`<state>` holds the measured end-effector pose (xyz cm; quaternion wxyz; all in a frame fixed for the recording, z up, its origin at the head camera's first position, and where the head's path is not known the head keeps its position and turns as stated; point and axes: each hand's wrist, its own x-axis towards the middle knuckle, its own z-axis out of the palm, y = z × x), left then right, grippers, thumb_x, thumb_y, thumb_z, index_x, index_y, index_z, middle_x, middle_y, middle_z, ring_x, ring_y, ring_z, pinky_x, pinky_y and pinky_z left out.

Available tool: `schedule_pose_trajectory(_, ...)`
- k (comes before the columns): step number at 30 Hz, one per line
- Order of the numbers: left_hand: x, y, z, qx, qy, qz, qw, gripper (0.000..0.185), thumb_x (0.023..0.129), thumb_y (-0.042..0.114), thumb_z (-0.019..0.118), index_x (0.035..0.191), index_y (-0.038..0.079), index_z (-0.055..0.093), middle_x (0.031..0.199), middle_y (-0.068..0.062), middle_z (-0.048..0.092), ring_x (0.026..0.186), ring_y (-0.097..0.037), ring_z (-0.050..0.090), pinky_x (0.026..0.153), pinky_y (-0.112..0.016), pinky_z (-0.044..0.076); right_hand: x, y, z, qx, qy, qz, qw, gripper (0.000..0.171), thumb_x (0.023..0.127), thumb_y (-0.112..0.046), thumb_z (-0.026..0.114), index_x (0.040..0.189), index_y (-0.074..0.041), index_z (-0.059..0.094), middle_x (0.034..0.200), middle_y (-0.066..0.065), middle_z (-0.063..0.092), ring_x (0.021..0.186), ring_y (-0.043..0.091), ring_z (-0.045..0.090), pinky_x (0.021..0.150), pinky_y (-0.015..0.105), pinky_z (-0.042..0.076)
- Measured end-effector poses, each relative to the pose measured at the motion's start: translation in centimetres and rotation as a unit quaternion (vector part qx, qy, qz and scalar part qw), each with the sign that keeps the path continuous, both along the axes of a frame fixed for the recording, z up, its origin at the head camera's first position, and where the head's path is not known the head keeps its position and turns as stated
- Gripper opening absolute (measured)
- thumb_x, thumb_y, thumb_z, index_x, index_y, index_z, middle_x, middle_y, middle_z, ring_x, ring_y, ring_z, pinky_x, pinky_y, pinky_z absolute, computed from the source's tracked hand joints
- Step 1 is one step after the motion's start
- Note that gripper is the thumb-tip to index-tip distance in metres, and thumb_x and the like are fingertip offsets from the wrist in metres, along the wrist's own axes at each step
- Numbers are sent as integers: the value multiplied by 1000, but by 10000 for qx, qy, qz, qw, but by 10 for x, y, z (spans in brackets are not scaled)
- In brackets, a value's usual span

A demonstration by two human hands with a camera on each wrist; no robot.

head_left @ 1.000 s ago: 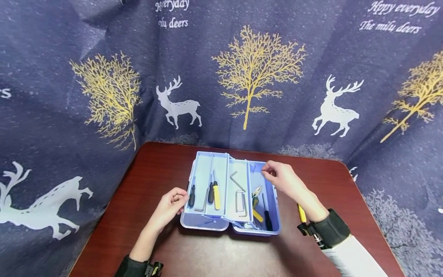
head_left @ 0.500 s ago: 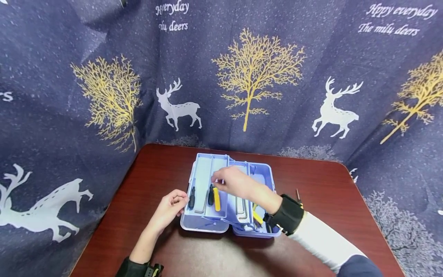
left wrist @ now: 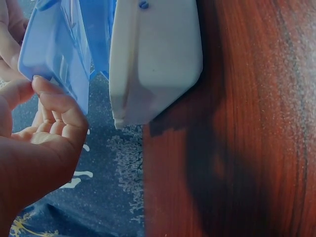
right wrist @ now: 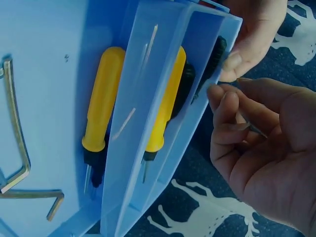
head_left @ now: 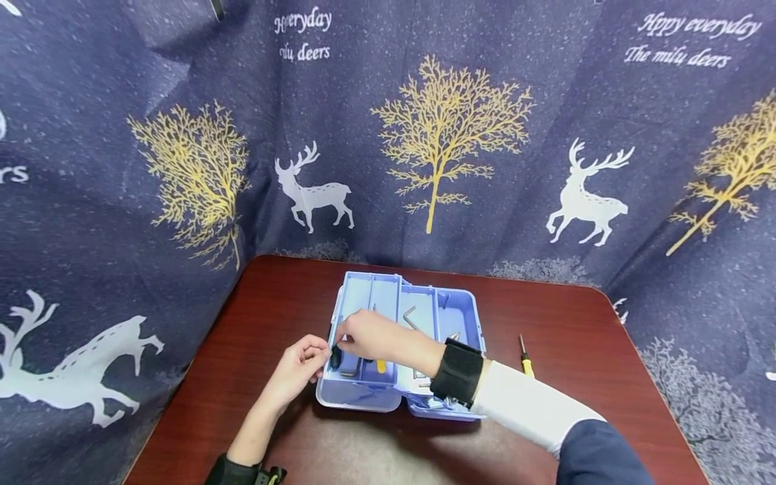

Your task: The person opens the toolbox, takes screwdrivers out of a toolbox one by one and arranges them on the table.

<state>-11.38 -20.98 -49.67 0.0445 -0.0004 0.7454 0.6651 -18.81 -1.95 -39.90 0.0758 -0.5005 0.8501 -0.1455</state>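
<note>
My left hand (head_left: 298, 364) pinches the outer rim of the left tray (left wrist: 44, 54) of a light-blue fold-out toolbox, fingers curled. My right hand (head_left: 366, 335) reaches across the toolbox over that tray, fingertips right at the rim beside my left hand. In the right wrist view its fingers are curled, with a thin grey metal rod (right wrist: 256, 129) showing between them; I cannot tell its kind. Close by lies a black screwdriver (right wrist: 216, 54). A yellow-handled screwdriver (right wrist: 103, 98) lies in the tray's inner slot. My right arm covers part of the trays.
Hex keys (head_left: 415, 318) lie in the middle tray. The deep right bin (head_left: 462, 306) is partly hidden; plier tips (head_left: 455, 336) show there. Right of the box, a yellow-and-black screwdriver (head_left: 526, 362) rests on the red-brown table (head_left: 291, 289). A patterned curtain (head_left: 503, 135) hangs behind.
My right hand has moved left from over the right bin, across the trays, to the left tray's outer rim. My left hand has stayed at that rim.
</note>
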Motion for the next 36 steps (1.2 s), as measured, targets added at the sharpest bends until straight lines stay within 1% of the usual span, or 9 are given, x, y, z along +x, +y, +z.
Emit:
schedule_pose_trajectory(4,2,1,0,68,-6,-7,10000,18,101,6,64,110,-8,58,80,-4,62,64,-10,56,58,-21,46,1,-5,-3,95,-156,-23,9998,12,99,-11,71,102,-8,82,91,1,78,76,10,65,76,19,54)
schedule_pose_trajectory(7,2,0,0,61,-38,1,10000,19,101,6,64,111,-8,57,81,-4,62,64,-10,56,59,-21,46,2,-8,-5,196,-181,-5,9996,12,99,-11,71,102,-10,82,87,-1,76,72,8,60,73,17,51)
schedule_pose_trajectory(11,2,0,0,-1,-67,85,9999,18,101,7,64,110,-7,58,81,-5,62,63,-10,56,58,-22,46,2,-10,-6,247,-69,57,9997,11,98,-10,71,96,-12,81,79,-5,70,69,7,53,68,16,45)
schedule_pose_trajectory(14,1,1,0,18,-66,118,9999,18,101,7,64,110,-7,57,81,-5,62,63,-10,55,58,-22,46,1,-10,-7,251,-158,-6,9996,11,98,-10,71,91,-11,79,74,-4,65,68,8,51,66,17,43)
schedule_pose_trajectory(16,0,2,0,38,-67,93,9999,19,101,7,64,110,-7,57,81,-6,62,63,-11,55,59,-23,46,1,-10,-8,307,-253,-110,9991,11,98,-10,71,89,-11,77,75,-4,64,68,8,51,66,17,43)
schedule_pose_trajectory(19,0,3,0,54,-86,59,9999,20,101,8,65,110,-8,56,82,-6,61,63,-11,55,59,-23,45,0,-9,-8,420,-388,-226,9981,10,98,-12,71,90,-11,76,79,-5,67,69,7,53,67,17,45)
schedule_pose_trajectory(24,1,3,1,64,-128,91,9999,19,101,8,65,109,-7,57,81,-6,61,63,-11,54,57,-22,44,0,-11,-8,606,-457,-233,9968,9,99,-16,72,92,-12,76,81,-5,69,70,7,55,68,17,46)
schedule_pose_trajectory(31,1,4,1,96,-63,76,9999,18,101,7,64,109,-7,56,81,-6,60,63,-10,54,57,-21,43,1,-12,-7,848,-371,-287,9953,10,97,-19,74,90,-13,74,77,-7,65,71,7,54,67,18,45)
schedule_pose_trajectory(36,1,4,1,76,-89,113,9999,19,101,8,65,109,-6,57,81,-6,60,63,-10,54,57,-22,43,1,-11,-9,740,-367,-304,9961,9,97,-18,74,91,-13,75,78,-7,66,71,6,54,68,18,46)
